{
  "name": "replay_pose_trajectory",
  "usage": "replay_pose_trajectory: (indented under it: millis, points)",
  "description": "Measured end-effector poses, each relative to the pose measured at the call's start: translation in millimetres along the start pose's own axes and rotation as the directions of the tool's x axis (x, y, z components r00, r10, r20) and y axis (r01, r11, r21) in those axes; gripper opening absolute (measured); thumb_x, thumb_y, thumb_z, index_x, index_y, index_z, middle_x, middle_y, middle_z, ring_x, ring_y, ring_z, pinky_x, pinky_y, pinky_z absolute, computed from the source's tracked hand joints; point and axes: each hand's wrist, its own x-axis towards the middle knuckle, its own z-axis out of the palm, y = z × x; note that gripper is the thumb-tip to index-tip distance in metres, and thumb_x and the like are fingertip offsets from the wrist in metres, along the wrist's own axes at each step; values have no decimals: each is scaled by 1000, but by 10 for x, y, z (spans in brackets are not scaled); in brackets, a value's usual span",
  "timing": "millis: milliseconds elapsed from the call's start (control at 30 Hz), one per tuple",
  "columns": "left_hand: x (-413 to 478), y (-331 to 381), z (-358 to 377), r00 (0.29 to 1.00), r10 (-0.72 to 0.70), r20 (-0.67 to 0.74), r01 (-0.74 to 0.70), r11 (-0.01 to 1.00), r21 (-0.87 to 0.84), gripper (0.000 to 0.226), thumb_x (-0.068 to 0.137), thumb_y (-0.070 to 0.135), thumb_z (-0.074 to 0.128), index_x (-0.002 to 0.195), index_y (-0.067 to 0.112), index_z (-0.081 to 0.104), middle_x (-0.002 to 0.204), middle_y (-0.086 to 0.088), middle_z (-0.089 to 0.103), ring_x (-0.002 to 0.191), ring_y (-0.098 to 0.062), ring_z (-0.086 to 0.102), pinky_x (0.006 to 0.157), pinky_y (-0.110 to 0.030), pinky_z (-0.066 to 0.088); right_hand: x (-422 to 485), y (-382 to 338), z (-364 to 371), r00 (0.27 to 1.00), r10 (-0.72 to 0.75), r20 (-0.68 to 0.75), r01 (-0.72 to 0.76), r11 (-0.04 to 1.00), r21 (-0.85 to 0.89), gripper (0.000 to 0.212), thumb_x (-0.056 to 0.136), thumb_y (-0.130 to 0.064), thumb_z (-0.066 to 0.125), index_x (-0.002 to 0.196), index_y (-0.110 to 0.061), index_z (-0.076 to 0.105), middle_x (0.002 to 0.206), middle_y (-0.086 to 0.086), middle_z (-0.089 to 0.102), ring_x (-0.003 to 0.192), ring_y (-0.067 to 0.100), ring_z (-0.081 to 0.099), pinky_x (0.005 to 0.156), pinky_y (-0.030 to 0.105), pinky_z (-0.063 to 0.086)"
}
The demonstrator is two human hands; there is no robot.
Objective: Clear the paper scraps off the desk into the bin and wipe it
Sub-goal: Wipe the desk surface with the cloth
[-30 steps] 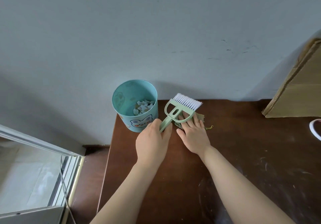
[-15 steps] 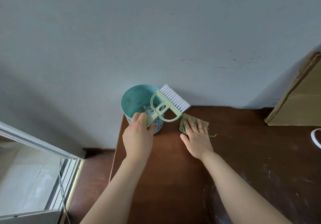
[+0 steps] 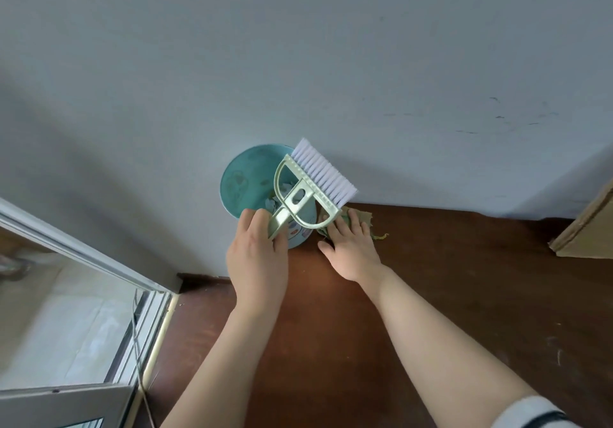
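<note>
Desk (image 3: 464, 278): brown wood.
Bin (image 3: 245, 178): teal, at desk's 11 o'clock corner.
Left hand (image 3: 258, 258): grips brush (image 3: 318, 178) handle, bristles over bin rim.
Right hand (image 3: 351, 248): fingers flat, pressing cloth (image 3: 365, 217) at bin's 3 o'clock.
Paper scraps (image 3: 275, 200): inside bin.

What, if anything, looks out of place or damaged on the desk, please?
Nothing is spilled. The desk has pale scuffs on its right side, the wall bears dark marks, and the cloth under the right hand trails a frayed thread.

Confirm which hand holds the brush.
The left hand: it grips the green brush by the handle above the teal bin. The right hand rests flat on the green cloth.
</note>
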Motion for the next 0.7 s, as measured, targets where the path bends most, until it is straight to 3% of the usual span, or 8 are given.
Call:
replay_pose_trajectory:
  millis: [200, 267, 367, 433, 600, 700]
  points:
    - [6, -77, -62, 998, -34, -53, 34, 999, 7, 36, 82, 12, 66, 69, 13, 32, 73, 4, 37, 55, -21, 32, 46, -19, 19, -320, -79, 145, 938, -345, -33, 344, 939, -25, 54, 96, -46, 37, 146, -25, 31, 156, -6, 22, 145, 23, 9, 117, 42, 4]
    - [-4, -129, -99, 997, -47, -55, 48, 999, 23, 37, 82, 12, 66, 69, 13, 31, 72, 5, 36, 54, -22, 32, 45, -20, 19, -314, 28, 141, 951, -308, -31, 307, 951, -32, 53, 97, -48, 33, 146, -27, 31, 156, -7, 20, 146, 21, 7, 116, 41, 5]
    - [-27, -140, -129, 996, -62, -65, 63, 998, 17, 37, 81, 12, 66, 68, 13, 31, 70, 5, 35, 54, -22, 31, 45, -20, 19, -107, 123, 26, 996, -88, -9, 88, 996, -29, 55, 99, -47, 26, 150, -29, 17, 159, -7, 6, 146, 22, -3, 116, 42, 1]
    - [-24, -191, -178, 993, -79, -83, 81, 997, 15, 37, 81, 10, 66, 67, 12, 32, 70, 4, 36, 54, -22, 31, 45, -21, 19, 103, -8, -23, 999, -27, 41, 28, 999, -28, 56, 99, -47, 23, 151, -28, 9, 159, -7, -2, 145, 24, -10, 116, 42, -2]
    - [-21, -239, -246, 991, -61, -117, 63, 998, 13, 37, 80, 9, 66, 67, 12, 31, 69, 3, 35, 53, -21, 29, 45, -21, 19, 315, -469, 9, 984, -162, 74, 165, 986, -37, 59, 99, -49, 22, 151, -28, 4, 159, -6, -3, 145, 24, -11, 118, 42, -3]
    - [-43, -218, -254, 992, -36, -118, 37, 999, 11, 38, 80, 10, 66, 68, 13, 30, 70, 4, 35, 53, -21, 30, 45, -19, 18, 201, -651, 64, 957, -277, 83, 284, 955, -87, 57, 98, -48, 22, 150, -28, 13, 159, -2, 7, 145, 23, -5, 118, 43, 3]
